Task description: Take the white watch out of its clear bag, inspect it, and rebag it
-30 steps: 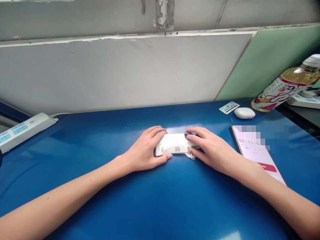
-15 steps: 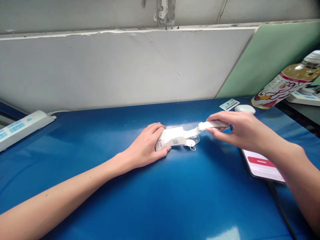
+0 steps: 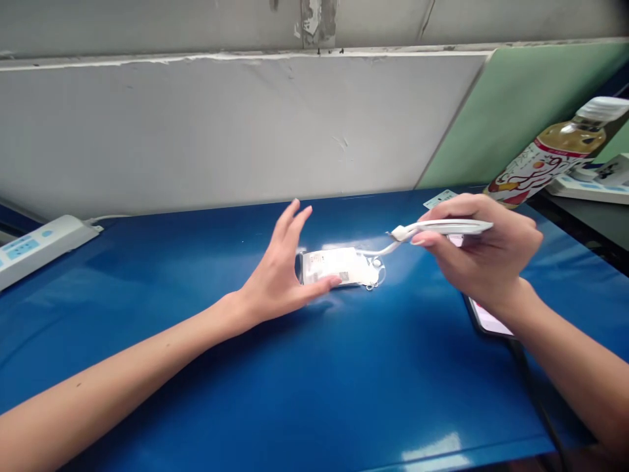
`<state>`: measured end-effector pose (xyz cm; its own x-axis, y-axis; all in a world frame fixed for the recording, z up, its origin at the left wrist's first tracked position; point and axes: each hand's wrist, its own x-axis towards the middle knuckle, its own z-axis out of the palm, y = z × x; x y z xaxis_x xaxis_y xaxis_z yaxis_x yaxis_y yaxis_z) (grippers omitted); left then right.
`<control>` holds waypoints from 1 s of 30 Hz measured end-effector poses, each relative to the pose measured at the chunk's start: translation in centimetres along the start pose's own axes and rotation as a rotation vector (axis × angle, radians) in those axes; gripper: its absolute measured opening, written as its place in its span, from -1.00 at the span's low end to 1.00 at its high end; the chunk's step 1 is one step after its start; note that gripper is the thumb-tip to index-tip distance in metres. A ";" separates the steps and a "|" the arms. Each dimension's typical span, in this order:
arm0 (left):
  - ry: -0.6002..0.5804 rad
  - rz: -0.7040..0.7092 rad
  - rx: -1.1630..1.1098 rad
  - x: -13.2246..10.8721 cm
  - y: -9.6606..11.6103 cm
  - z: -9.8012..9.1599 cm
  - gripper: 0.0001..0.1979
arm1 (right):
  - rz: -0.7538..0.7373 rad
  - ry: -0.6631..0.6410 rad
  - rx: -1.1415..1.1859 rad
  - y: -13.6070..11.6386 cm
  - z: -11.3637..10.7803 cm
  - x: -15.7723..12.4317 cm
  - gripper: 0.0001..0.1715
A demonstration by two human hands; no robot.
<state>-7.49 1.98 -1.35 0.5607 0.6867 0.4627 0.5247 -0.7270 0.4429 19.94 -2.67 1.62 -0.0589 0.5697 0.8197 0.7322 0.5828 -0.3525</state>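
A white packet (image 3: 327,265) with printed text and a square code lies flat on the blue table, with a clear rounded edge and a small bead chain at its right end. My left hand (image 3: 272,282) is beside it with fingers spread and raised; the thumb lies at the packet's near edge. Closed in a pinch, my right hand (image 3: 486,255) holds a folded white cord (image 3: 442,227) above the table. One white strand droops from this bundle to the packet's right end. Whether the strand is fastened there I cannot tell.
A phone (image 3: 491,323) with a dark cable lies under my right forearm. Behind that hand are a barcode card (image 3: 439,198) and a drink bottle (image 3: 538,160). White power strips (image 3: 46,244) are at the left edge and far right. A wall (image 3: 236,131) bounds the table's back.
My left hand has let go of the packet and spread its fingers. The right hand has risen and moved right with the white cord, which now shows as a folded bundle.
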 end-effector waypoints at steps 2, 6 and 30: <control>0.148 0.090 0.024 0.3 1.0 -0.5 -0.14 | -0.038 -0.022 0.087 -1.2 0.4 0.4 -0.81; 0.166 0.191 -0.040 0.4 2.6 -0.5 -0.64 | -0.072 -0.187 0.245 -4.0 1.6 2.4 -0.78; -0.385 -0.925 -1.550 0.9 5.1 0.0 -0.62 | 1.379 -0.394 1.592 -4.8 8.0 4.5 -0.47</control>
<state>-4.34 -1.09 1.30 0.6859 0.6139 -0.3907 -0.1502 0.6448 0.7495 10.70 1.77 3.41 -0.3807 0.8858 -0.2652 -0.6140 -0.4566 -0.6438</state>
